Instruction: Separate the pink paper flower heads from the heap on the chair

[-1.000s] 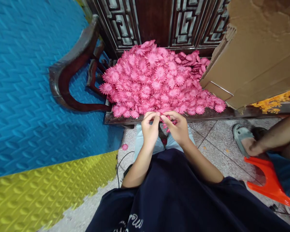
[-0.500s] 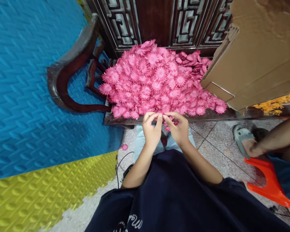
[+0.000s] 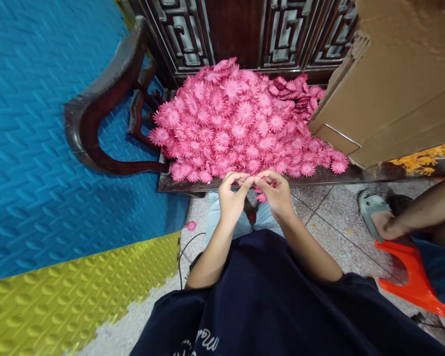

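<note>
A big heap of pink fabric flowers point(image 3: 241, 123) lies on the seat of a dark wooden chair point(image 3: 96, 123). At the heap's near edge my left hand point(image 3: 233, 198) and my right hand point(image 3: 278, 195) meet fingertip to fingertip. Both pinch a small pink flower piece point(image 3: 261, 197), mostly hidden by the fingers of my right hand. Another pink piece point(image 3: 251, 216) lies on my lap between my knees.
A cardboard box point(image 3: 393, 84) leans at the right of the heap, with orange flowers point(image 3: 419, 160) under it. Another person's leg and sandalled foot point(image 3: 378, 217) rest by an orange plastic stool point(image 3: 411, 277). Blue and yellow foam mats point(image 3: 40, 173) cover the left. One pink flower point(image 3: 191, 225) lies on the floor.
My hands have shifted slightly and my fingertips have come closer together on the pink piece. The view has tilted a little; the heap is unchanged.
</note>
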Demonstrator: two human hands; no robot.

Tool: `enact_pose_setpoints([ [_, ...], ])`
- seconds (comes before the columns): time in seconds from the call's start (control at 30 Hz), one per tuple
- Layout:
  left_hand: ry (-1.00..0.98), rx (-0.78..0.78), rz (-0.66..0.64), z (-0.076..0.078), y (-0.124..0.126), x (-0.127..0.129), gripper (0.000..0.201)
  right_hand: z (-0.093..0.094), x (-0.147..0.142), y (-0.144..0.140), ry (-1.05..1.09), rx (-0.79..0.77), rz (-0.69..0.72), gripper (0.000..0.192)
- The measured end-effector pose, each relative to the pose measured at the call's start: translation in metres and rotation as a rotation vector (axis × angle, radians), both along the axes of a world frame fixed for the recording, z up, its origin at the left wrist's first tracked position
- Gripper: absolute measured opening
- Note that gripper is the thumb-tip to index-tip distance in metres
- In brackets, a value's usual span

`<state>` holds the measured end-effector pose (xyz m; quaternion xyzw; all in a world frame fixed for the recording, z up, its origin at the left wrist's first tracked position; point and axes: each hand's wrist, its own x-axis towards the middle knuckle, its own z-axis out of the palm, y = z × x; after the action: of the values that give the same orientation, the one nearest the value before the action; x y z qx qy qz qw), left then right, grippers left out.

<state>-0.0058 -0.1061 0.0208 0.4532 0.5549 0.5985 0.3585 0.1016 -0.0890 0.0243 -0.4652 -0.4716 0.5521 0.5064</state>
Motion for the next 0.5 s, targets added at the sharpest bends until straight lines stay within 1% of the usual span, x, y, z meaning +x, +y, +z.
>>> enact_pose_setpoints([
  [0.17,-0.076,-0.022,-0.052,-0.0037,0.0017,-0.002,0.012,0.0038,-0.0019,0.0009,0.07,-0.029,0.024,0.008],
  [0.33,-0.11,-0.041,-0.075,-0.0038,0.0015,-0.0024,0.016,0.0067,-0.0049,0.0008,0.149,-0.116,0.053,0.009],
  [0.4,-0.138,-0.05,-0.056,-0.0047,0.0013,-0.003,0.015,0.0067,-0.005,0.0007,0.198,-0.143,0.048,0.01],
  [0.5,-0.183,-0.067,0.041,-0.0063,0.0018,-0.0059,0.015,0.0071,-0.0028,0.0014,0.266,-0.16,0.026,0.01],
])
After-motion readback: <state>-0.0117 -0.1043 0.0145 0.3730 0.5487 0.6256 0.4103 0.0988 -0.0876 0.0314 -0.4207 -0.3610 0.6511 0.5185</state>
